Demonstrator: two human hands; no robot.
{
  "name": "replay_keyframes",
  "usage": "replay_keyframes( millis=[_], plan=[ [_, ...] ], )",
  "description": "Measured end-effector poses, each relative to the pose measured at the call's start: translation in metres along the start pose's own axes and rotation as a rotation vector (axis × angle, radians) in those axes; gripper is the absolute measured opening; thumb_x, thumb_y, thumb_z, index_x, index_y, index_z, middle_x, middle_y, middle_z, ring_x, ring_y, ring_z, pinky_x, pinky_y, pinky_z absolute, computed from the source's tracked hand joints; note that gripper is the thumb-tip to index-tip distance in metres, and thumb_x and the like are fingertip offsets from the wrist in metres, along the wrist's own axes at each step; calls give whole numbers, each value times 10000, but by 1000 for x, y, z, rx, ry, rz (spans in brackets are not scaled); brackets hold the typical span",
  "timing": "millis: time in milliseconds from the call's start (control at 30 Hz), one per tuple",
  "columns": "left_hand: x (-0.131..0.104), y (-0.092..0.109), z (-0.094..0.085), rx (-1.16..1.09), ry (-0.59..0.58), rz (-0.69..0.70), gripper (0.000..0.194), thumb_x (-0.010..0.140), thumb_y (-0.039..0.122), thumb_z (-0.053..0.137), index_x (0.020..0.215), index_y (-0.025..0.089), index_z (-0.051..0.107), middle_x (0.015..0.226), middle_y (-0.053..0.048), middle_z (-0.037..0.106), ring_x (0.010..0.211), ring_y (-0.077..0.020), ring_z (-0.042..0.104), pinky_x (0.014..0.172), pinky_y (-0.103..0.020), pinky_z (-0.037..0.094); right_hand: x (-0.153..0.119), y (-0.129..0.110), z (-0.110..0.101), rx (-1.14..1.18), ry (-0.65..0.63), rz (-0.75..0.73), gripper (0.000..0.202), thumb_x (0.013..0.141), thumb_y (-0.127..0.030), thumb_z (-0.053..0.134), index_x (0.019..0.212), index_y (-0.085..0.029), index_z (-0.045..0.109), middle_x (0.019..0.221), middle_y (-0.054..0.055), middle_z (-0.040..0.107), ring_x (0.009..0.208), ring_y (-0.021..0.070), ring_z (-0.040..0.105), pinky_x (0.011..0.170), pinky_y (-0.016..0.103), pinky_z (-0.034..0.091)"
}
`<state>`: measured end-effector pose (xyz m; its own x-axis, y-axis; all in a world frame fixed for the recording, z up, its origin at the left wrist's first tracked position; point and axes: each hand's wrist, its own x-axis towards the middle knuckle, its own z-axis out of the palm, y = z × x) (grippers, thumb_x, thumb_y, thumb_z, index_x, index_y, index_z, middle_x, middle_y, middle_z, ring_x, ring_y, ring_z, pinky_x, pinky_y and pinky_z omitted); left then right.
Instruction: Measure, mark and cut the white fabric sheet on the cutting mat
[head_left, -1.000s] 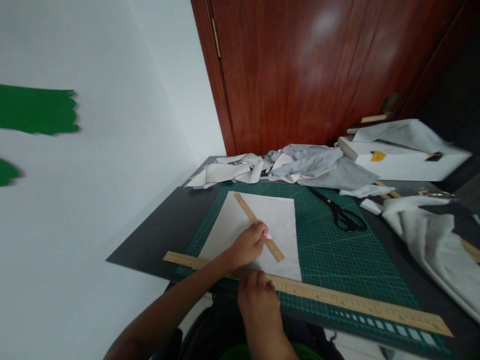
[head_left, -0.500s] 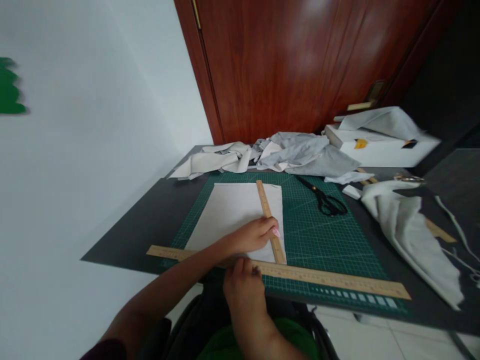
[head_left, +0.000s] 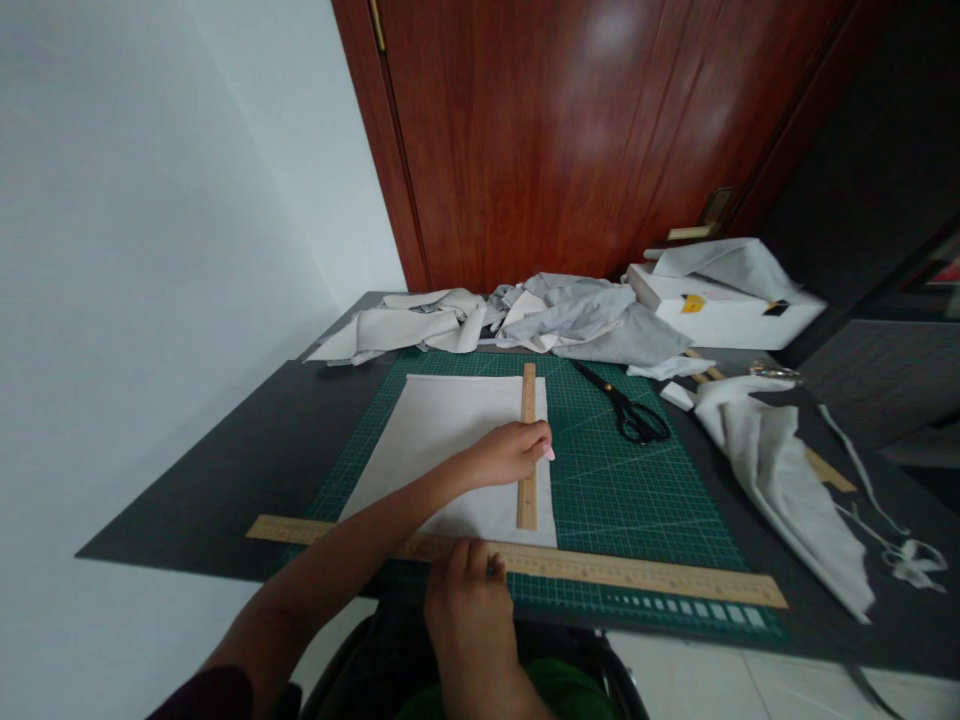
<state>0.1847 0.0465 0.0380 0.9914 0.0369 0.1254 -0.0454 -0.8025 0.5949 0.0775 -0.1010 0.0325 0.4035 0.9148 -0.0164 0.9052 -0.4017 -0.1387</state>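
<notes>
A white cloth piece [head_left: 450, 420] lies flat on a green cutting mat [head_left: 615, 500]. Across it, near its right edge, runs a short wooden ruler [head_left: 528, 505]. My left hand [head_left: 514, 452] is over that ruler, closed, with a small pink piece [head_left: 549, 453] at its fingertips; its kind is unclear. Along the cloth's near edge lies a long wooden ruler [head_left: 637, 573], partly hidden under my left forearm. My right hand [head_left: 471, 600] has its fingers bent together over this long ruler, at the near side of the mat.
Black-handled scissors [head_left: 637, 420] lie on the mat's right part. Grey and off-white fabric [head_left: 585, 315] is heaped at the back, beside a white box [head_left: 735, 315]. More cloth [head_left: 780, 480] and white cord [head_left: 911, 560] lie at the right. A wall [head_left: 187, 250] borders the left side.
The short ruler has turned from slanted to nearly straight. Its near end has come away from the long ruler and the cloth's corner. My left hand has stayed on it. The view has shifted slightly.
</notes>
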Motion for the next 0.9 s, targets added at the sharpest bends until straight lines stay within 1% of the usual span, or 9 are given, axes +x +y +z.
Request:
replay_keyframes(
  millis=[200,267,333,467,567,700,733,833,900],
  plan=[
    [7,-22,14,23,359,36,177,993,155,415,906,221,554,1053,-62,670,1066,-220,613,1000,-380,484,-1,-7,26,-26,96,41,219,889,-90,615,1005,-104,800,982,214,748,956,380,720,803,561,615],
    [5,-32,18,25,364,51,172,993,151,411,929,222,554,1063,-68,673,1071,-226,611,1009,-396,484,-2,-10,35,-33,132,58,196,882,-103,632,981,-105,801,984,219,742,960,386,708,816,577,602],
    [3,-38,20,54,308,67,153,994,150,424,957,220,555,1054,-67,678,1051,-231,621,1000,-399,487,-3,-11,42,-28,149,59,193,881,-109,636,978,-111,802,996,219,741,962,388,702,816,581,597],
    [2,-36,20,182,241,60,158,965,104,440,970,215,552,1065,-75,669,1040,-243,624,1000,-404,478,-4,-11,47,-14,157,46,205,882,-99,635,999,-123,802,1039,228,749,984,383,702,813,580,600],
    [1,-33,21,235,230,71,164,955,91,439,954,210,550,1092,-86,663,1038,-248,621,996,-405,476,-3,-6,39,-5,134,16,195,890,-96,638,993,-126,801,1035,227,756,969,371,713,787,555,615],
    [3,-38,23,138,274,53,163,964,103,431,953,214,550,1042,-68,683,1004,-236,636,986,-392,481,1,5,14,23,33,-71,132,898,-176,708,976,-124,802,958,196,760,913,347,734,743,491,631],
    [3,-41,24,100,286,42,161,967,110,432,958,215,553,1030,-62,689,995,-231,641,982,-387,484,2,8,7,35,-1,-94,166,862,-244,780,969,-118,798,953,194,757,903,345,733,742,477,630],
    [5,-47,25,28,307,28,155,971,124,437,960,213,564,1013,-57,702,980,-224,654,958,-373,494,2,14,-8,68,-65,-134,491,698,-473,923,974,-92,785,969,196,744,912,356,714,772,488,612],
    [6,-49,26,13,314,32,149,972,135,446,950,210,572,1004,-56,707,973,-218,658,949,-367,500,0,18,-15,85,-47,-136,543,711,-551,895,980,-94,781,994,192,742,949,367,703,845,525,585]
  ],
)
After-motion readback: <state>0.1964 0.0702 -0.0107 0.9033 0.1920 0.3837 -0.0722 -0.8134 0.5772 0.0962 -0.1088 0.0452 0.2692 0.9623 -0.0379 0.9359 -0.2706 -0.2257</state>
